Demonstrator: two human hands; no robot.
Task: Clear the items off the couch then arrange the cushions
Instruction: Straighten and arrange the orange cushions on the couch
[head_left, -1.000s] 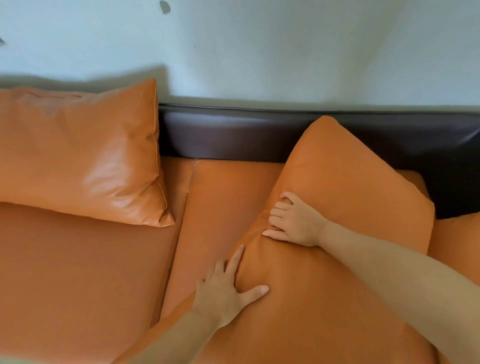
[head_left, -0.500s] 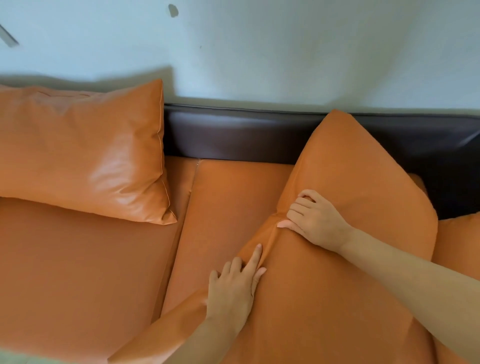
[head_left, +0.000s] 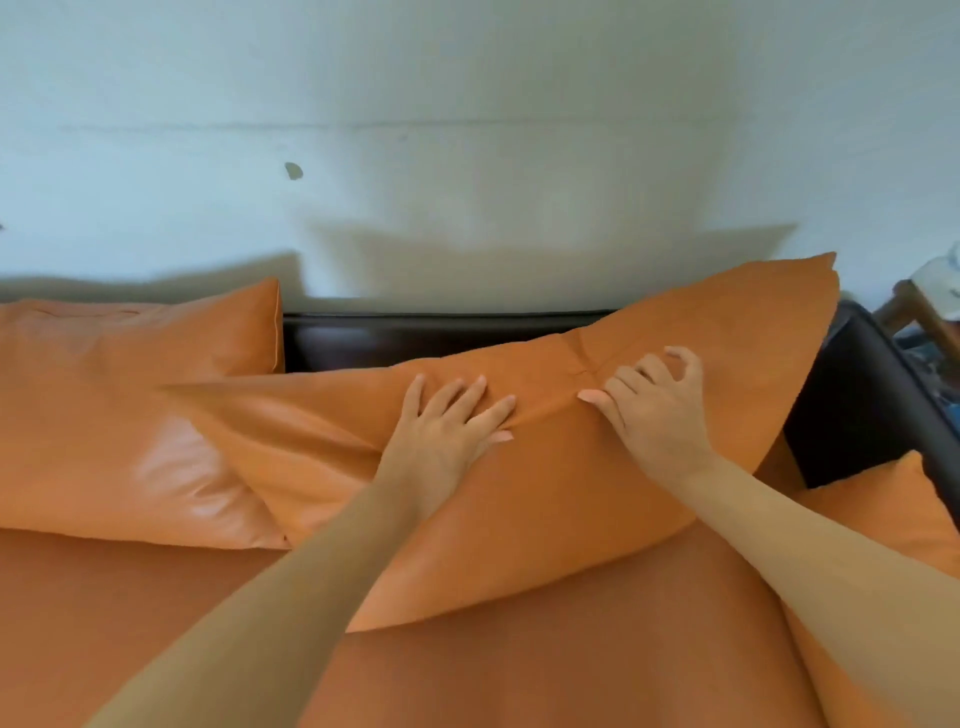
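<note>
While both hands sit on the middle cushion (head_left: 545, 499), left hand (head_left: 447, 431) lies flat, fingers straight and spread, pressing the leather. Right hand (head_left: 654, 410) has fingers curled, bunching a fold of the cushion's upper part; creases radiate from there. Cushion leans tilted on the orange couch seat (head_left: 467, 675), top right corner up against the dark backrest (head_left: 415, 338), left corner overlapping the left cushion (head_left: 119, 405). Another orange cushion (head_left: 883, 514) at right edge. Pale wall (head_left: 467, 130) behind.
</note>
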